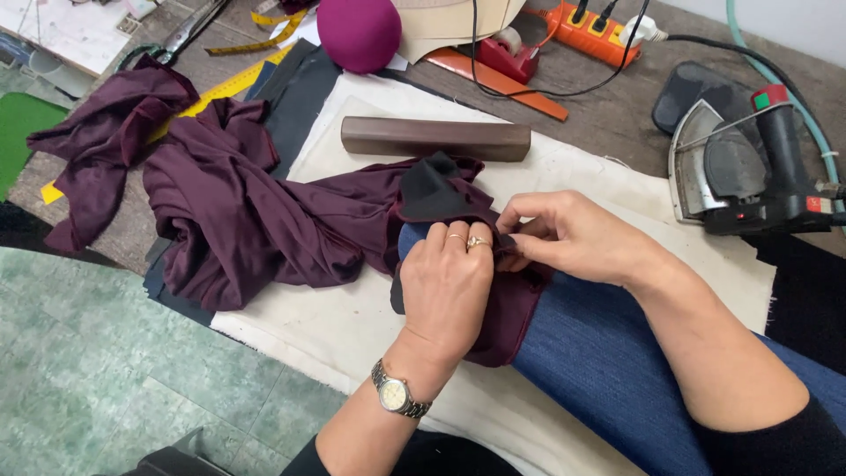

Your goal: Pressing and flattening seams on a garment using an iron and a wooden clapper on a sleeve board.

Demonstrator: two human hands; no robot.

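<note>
Garment: dark maroon satin fabric (264,220), one end drawn over a blue denim-covered padded sleeve roll (599,353), the rest heaped on the cream pressing cloth (352,326).
Left hand (445,286): pressed flat on the fabric, holding it down.
Right hand (564,234): fingertips pinched on the fabric edge.
Step, judged: arranging a seam.
Next calls for: a steady hold and smoothing before pressing.
Nearby: grey-black steam iron (749,167), dark wooden block (436,138).

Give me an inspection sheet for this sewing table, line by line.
Surface: cream cloth spread over the table.
Job's things: dark purple fabric bunched at left, one end pulled over a blue padded roll.
Clutter: wooden block, iron, magenta ball, yellow tape measure.
Hands: left hand and right hand pinch the fabric on the roll.
Cables: black cord runs to an orange power strip.
Surroundings: green tiled floor.
</note>
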